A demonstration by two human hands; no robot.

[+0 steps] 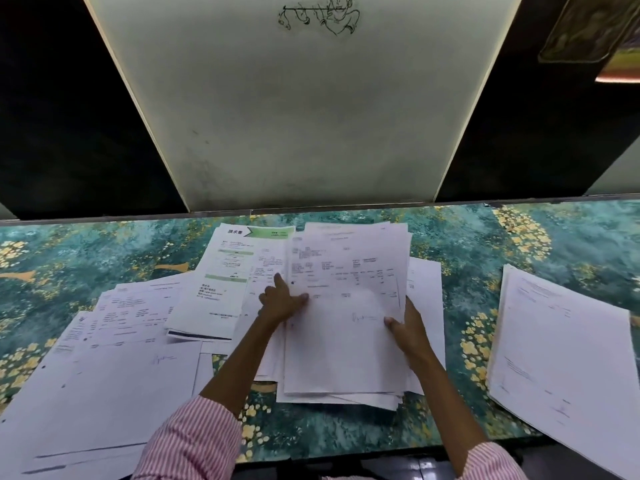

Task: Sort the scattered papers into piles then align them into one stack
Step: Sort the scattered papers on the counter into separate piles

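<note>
Papers: centre stack (346, 348) on floral tablecloth (467, 244). Left hand (280, 303) pinches stack's left edge, thumb on top. Right hand (408, 330) grips its right edge. Loose sheets (114, 341) left of stack, second pile (561, 341) right of it.

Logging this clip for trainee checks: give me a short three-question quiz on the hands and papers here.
1. True or false: the left hand and the right hand both hold the centre pile of white printed papers.
2. On which side of the teal floral table cover lies the separate white paper pile? A) left B) right C) far edge
3. Fill in: the white sheet left of the centre pile has a ___ header band.
Key: 1 true; 2 B; 3 green.
</note>
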